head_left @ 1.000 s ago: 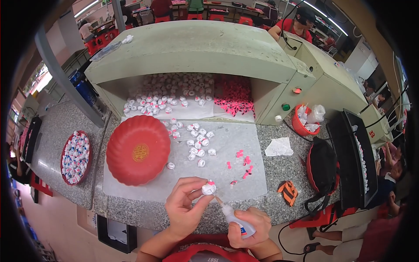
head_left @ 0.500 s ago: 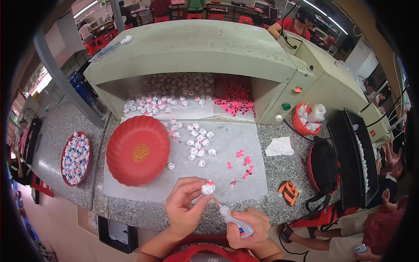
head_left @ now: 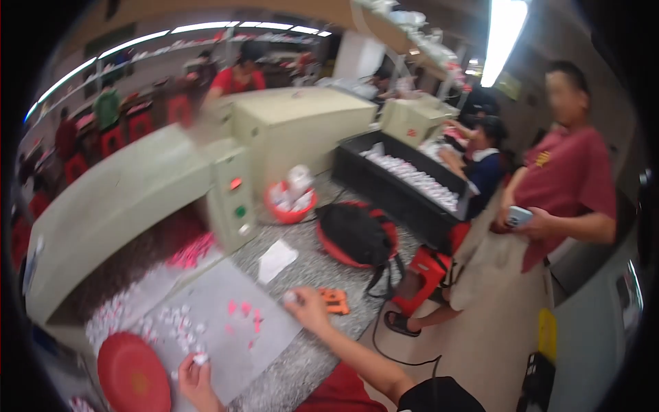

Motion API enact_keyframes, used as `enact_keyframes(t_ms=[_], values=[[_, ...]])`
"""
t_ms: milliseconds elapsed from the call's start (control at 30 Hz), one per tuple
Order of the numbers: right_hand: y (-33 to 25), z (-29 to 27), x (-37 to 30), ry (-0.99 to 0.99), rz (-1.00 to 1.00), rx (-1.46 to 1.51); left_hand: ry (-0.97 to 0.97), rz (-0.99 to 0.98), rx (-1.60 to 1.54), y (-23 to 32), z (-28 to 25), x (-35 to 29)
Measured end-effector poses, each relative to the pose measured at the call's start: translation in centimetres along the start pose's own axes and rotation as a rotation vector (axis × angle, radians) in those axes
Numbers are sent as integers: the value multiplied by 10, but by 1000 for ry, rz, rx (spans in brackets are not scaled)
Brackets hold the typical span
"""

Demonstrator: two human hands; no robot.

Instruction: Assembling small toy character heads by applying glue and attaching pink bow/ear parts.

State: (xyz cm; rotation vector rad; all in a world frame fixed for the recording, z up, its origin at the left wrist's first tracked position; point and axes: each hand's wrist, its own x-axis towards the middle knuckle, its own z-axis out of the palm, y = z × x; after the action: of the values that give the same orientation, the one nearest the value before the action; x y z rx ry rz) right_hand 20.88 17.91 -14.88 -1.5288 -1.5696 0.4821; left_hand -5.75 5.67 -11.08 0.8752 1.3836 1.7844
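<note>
My left hand point(head_left: 197, 382) is closed on a small round white piece point(head_left: 200, 358), held between thumb and fingertips over the near part of the white paper sheet point(head_left: 264, 347). Farther right, my right hand point(head_left: 310, 309) reaches over the counter at the sheet's right edge. Its fingers are closed around a whitish squeeze bottle point(head_left: 292, 296), mostly hidden and blurred. Just beside that hand lies an orange and black item point(head_left: 334, 300). Several loose white pieces point(head_left: 180, 326) and bright pink bits point(head_left: 245, 310) lie on the sheet.
A red scalloped bowl point(head_left: 134, 371) stands at the left. Behind the sheet is a pale open-fronted machine housing point(head_left: 123, 185). A black bag point(head_left: 357, 233), red basket point(head_left: 292, 214) and black tray point(head_left: 405, 185) line the right side. A person point(head_left: 570, 172) holding a phone stands beyond.
The view has swung right and up. My hands have come apart: the left still holds the white piece, while the right has moved off rightward with the squeeze bottle, toward the orange item.
</note>
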Motion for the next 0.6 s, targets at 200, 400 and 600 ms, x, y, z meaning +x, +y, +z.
enact_keyframes(t_ms=[200, 400, 600], values=[[-52, -42, -52, 35, -127, -239, 24, 1, 165, -13, -14, 8], [-41, -93, -224, -1014, 262, 459, -1, 88, 216, -28, -22, 19], [-12, -84, -248, -1062, 306, 276, -3, 115, 271, -39, -24, 26]])
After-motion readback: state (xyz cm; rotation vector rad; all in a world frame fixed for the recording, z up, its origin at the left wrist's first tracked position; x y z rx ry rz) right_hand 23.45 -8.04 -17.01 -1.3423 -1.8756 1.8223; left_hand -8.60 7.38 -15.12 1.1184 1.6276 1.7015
